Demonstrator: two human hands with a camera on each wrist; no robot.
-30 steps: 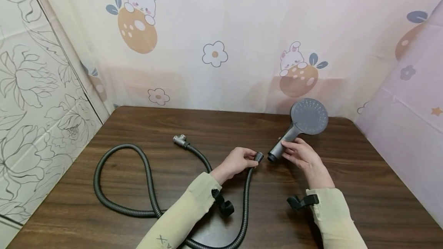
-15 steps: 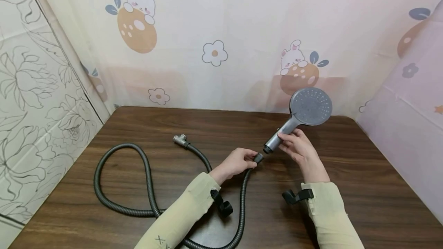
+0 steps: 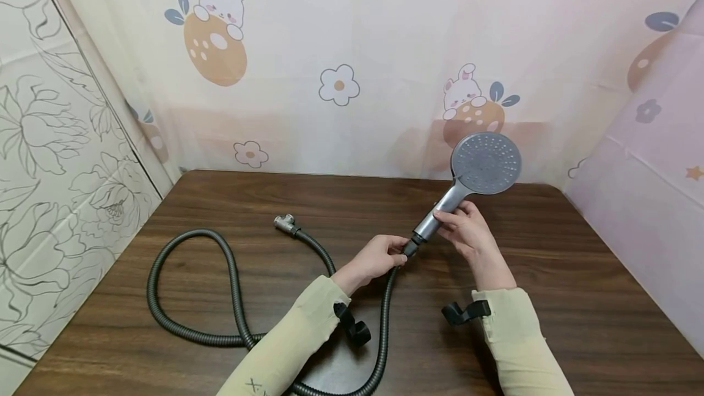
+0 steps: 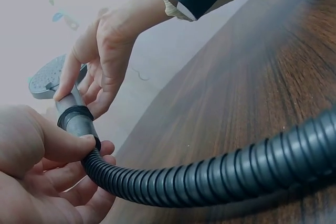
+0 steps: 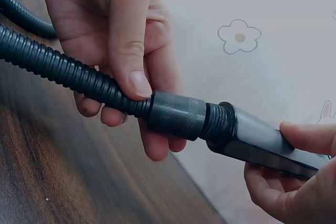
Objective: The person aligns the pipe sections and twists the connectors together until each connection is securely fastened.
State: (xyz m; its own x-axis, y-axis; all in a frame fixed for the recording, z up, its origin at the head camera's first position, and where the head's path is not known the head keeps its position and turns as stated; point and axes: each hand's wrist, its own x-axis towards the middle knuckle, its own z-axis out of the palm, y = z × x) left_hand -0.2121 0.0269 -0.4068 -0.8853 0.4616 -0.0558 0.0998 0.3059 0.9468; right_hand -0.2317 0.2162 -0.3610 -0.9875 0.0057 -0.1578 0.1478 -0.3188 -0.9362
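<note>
My left hand [image 3: 371, 261] pinches the end of a dark ribbed shower hose [image 3: 387, 322] between thumb and fingers, just behind its smooth collar nut [image 5: 177, 115]. In my right hand [image 3: 470, 240] is a grey shower head [image 3: 486, 162], gripped by its handle and tilted, with the round nozzle face up and away to the right. The handle's black threaded end [image 5: 221, 124] lines up with the collar nut right at its mouth, and some thread shows in the right wrist view. The rest of the hose lies looped on the table to the left.
The wooden table [image 3: 577, 298] reaches back to a printed curtain [image 3: 396, 47]. At the hose's far end a metallic fitting [image 3: 286, 223] lies on the wood. A black wrist mount sits at each sleeve.
My right hand has brought the shower head up and to the left, so its threaded end meets the hose nut. The left hand has stayed nearly still.
</note>
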